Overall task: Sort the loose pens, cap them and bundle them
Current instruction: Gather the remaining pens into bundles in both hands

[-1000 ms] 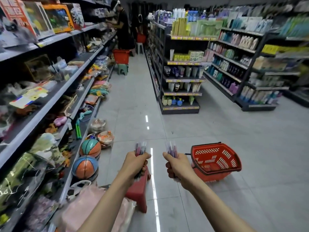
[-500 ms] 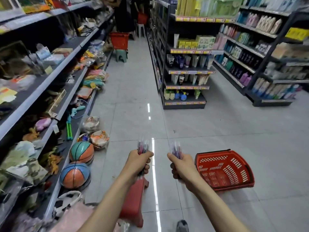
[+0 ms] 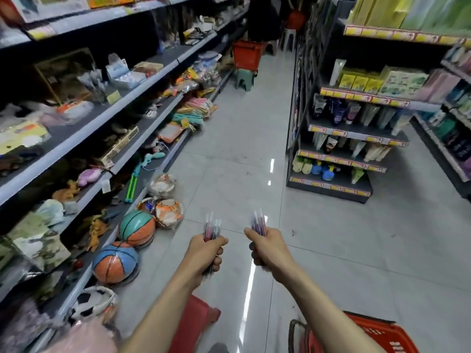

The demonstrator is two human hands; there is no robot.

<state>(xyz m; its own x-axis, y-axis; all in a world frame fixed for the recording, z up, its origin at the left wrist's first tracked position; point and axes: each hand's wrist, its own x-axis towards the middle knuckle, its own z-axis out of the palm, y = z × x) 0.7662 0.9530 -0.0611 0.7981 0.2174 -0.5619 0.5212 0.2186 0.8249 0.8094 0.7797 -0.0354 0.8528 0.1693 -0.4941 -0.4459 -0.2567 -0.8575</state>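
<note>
Shop aisle; hands (image 3: 204,253) (image 3: 270,250) each grip upright pens (image 3: 212,228) (image 3: 259,222).

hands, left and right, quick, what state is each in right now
Left hand: closed round a bunch of pens.
Right hand: closed round a second bunch of pens.

Your left hand (image 3: 204,253) covers the middle of the left bunch of pens (image 3: 212,229). Only the blurred upper ends and a little of the lower ends show, so you cannot tell which pens have caps. It is the same for the right bunch of pens (image 3: 258,224), whose lower part is almost fully hidden in your right hand (image 3: 270,250). The red basket (image 3: 369,335) is cut off by the bottom edge. Your left forearm hides part of the red stool (image 3: 193,322). The yellow price labels (image 3: 364,98) are too blurred to read.
</note>
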